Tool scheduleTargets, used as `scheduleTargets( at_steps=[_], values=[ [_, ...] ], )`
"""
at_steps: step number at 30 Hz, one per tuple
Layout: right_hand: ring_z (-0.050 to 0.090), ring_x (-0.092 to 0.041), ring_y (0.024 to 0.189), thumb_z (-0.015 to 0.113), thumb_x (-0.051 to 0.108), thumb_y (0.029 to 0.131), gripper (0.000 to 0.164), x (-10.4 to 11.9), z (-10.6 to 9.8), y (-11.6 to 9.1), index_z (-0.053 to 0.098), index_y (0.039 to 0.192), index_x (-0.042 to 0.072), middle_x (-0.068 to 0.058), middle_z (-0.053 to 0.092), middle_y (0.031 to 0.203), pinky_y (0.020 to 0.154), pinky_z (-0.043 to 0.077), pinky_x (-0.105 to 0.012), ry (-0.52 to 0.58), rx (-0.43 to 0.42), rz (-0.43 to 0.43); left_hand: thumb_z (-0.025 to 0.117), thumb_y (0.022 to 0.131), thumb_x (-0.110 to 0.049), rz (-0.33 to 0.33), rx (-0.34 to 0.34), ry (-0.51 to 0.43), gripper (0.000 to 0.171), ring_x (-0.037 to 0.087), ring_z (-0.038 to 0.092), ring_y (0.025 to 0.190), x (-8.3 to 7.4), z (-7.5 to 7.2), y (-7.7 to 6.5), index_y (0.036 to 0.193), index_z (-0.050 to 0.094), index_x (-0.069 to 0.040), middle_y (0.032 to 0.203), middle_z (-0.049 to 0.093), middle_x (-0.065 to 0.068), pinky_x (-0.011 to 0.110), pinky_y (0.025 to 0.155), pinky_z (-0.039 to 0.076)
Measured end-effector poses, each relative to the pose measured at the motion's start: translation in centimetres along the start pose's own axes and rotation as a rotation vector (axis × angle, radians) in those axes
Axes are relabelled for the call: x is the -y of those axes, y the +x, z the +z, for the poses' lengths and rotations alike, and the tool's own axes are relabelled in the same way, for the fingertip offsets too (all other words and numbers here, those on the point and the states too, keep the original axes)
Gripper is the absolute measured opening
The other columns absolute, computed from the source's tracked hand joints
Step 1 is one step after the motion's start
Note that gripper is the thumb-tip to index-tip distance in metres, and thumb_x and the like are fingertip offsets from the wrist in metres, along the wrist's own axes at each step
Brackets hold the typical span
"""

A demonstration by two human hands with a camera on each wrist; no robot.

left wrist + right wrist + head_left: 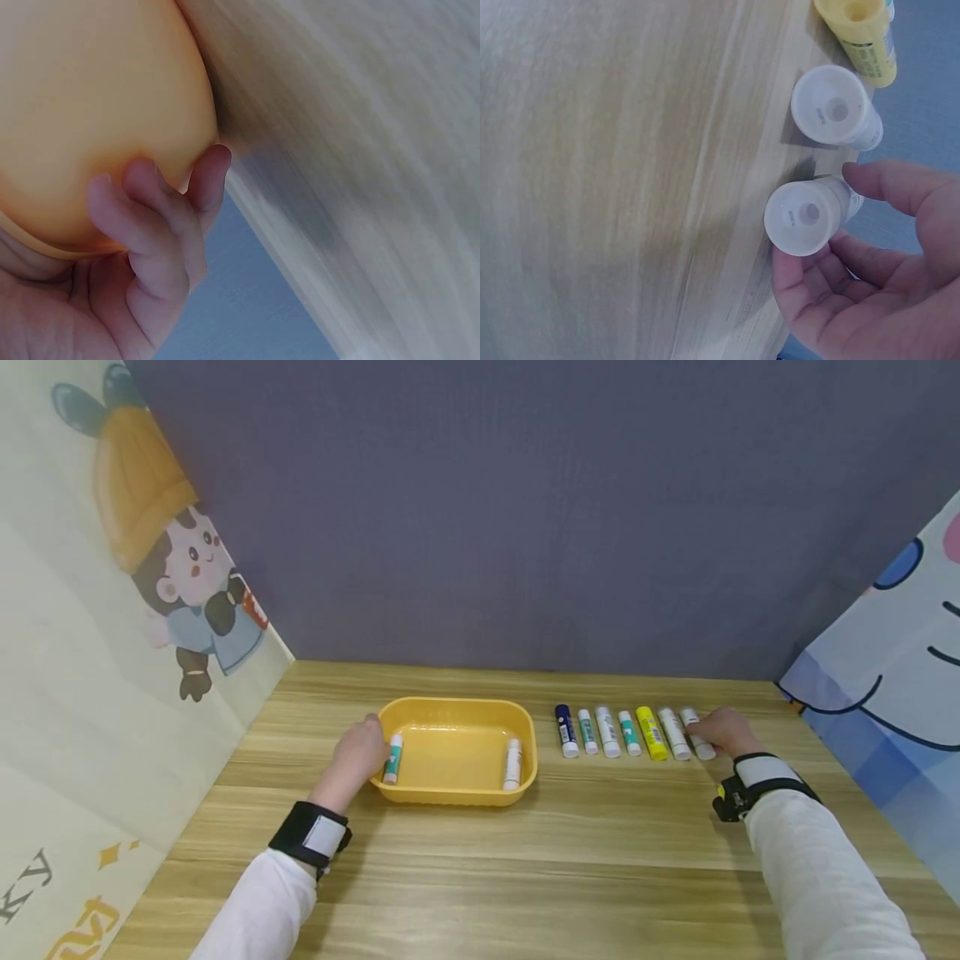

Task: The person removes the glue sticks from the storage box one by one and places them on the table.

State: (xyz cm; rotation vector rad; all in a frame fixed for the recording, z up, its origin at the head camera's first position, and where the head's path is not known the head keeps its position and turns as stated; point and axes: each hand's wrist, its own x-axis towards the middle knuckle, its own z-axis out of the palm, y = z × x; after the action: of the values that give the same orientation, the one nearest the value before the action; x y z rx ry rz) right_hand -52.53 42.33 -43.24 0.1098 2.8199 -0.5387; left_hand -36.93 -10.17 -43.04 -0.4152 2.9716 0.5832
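Note:
My left hand (pixel 360 748) grips the left rim of a yellow plastic tray (pixel 450 756); in the left wrist view its fingers curl against the tray's outer wall. Inside the tray, a small green-and-white glue stick (pixel 393 760) lies at the left and a white glue stick (pixel 512 765) at the right. Over at the right end of a row of glue sticks, my right hand (pixel 726 731) pinches the last white glue stick (pixel 799 217), thumb on one side and fingers on the other. Its neighbour, another white glue stick (pixel 674 733), lies just to the left.
Between tray and right hand lie a dark blue glue stick (pixel 566 731), a yellow glue stick (pixel 651 732) and several white or green-and-white ones, side by side. The wooden table (pixel 525 877) meets a grey back panel (pixel 525 527). Printed cloths (pixel 900 693) hang at both sides.

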Motion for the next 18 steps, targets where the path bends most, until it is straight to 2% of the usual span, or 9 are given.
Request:
scheduleTargets(
  at_steps=[18],
  values=[
    [0.051,-0.016,0.053,0.056,0.027,0.078,0.035,-0.31,0.23,0.42,0.057,0.082,-0.009,-0.007,0.053,0.061,0.045,0.042,-0.025,0.044,-0.010,0.008,0.055,0.085,-0.016,0.012,-0.007,-0.001,0.046,0.024,0.053,0.061,0.10,0.30,0.39,0.118,0.040,0.012,0.084,0.055,0.021,0.027,0.047,0.043]
  ],
)
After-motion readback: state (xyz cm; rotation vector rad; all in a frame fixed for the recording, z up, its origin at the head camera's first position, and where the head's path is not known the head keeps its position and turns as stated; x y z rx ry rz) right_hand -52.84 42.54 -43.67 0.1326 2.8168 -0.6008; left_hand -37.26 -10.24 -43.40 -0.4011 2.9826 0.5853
